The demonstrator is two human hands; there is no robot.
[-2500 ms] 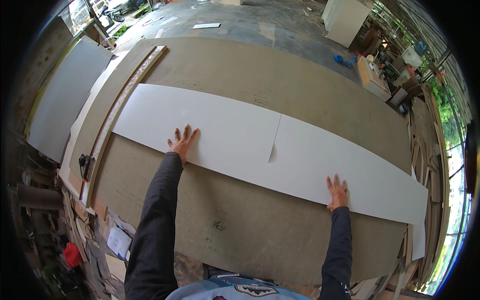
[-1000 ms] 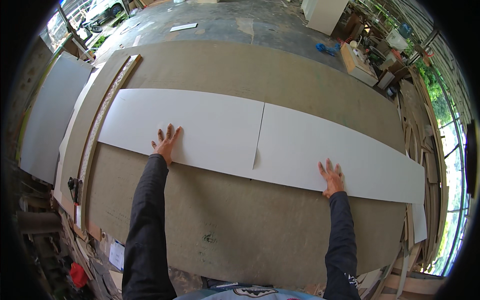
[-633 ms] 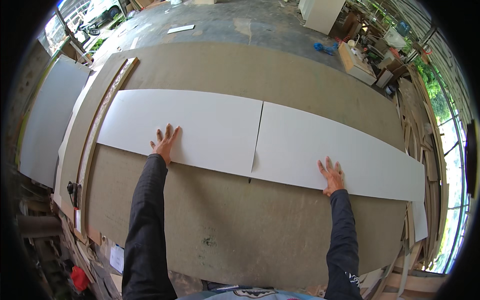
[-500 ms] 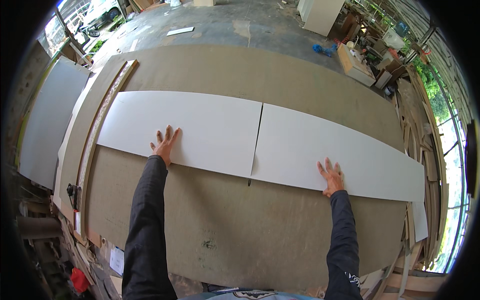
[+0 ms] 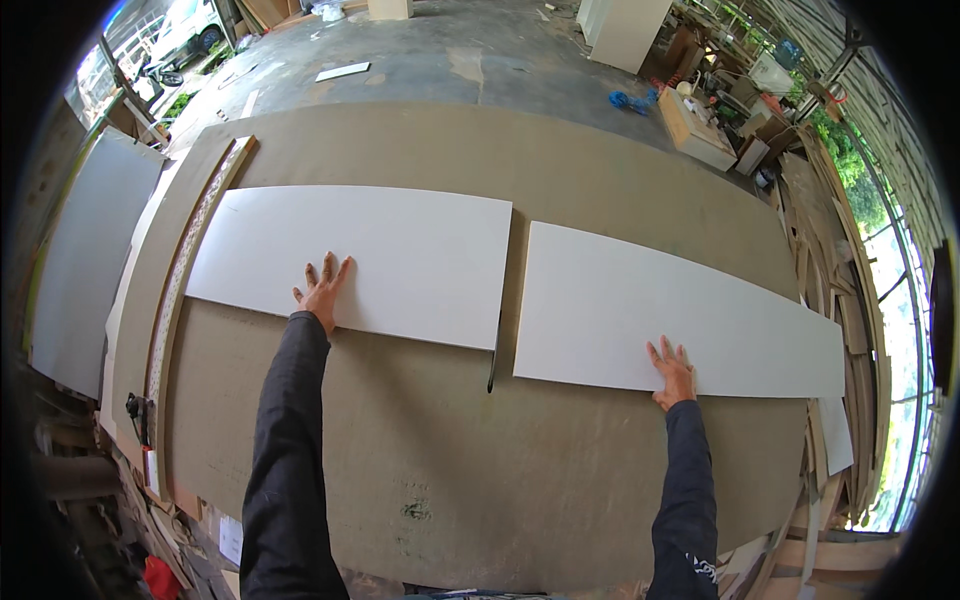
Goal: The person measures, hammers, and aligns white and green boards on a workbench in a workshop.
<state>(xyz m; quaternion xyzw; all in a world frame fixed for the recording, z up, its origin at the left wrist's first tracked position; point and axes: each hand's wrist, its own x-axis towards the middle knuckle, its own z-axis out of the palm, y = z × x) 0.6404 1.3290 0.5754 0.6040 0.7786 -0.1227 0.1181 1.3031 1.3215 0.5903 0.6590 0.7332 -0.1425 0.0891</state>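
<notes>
Two long white boards lie flat on a wide brown worktable (image 5: 420,470), with a narrow gap between them. On the front part of the left white board (image 5: 380,240) my left hand (image 5: 322,292) lies with its fingers spread. My right hand (image 5: 673,372) rests, fingers apart, at the front edge of the right white board (image 5: 620,300). A thin dark slot (image 5: 492,372) shows in the tabletop by the left board's right end. That board's left end meets a wooden fence strip (image 5: 190,260).
A grey-white panel (image 5: 90,260) leans at the left. Stacked wood offcuts (image 5: 835,250) line the right side. On the concrete floor (image 5: 430,60) beyond are a small white strip (image 5: 343,71), a blue bundle (image 5: 630,102) and a wooden box (image 5: 695,135).
The right board has slid away to the right under my right hand, so the thin line between the boards has widened into a gap. My left hand stays on the left board.
</notes>
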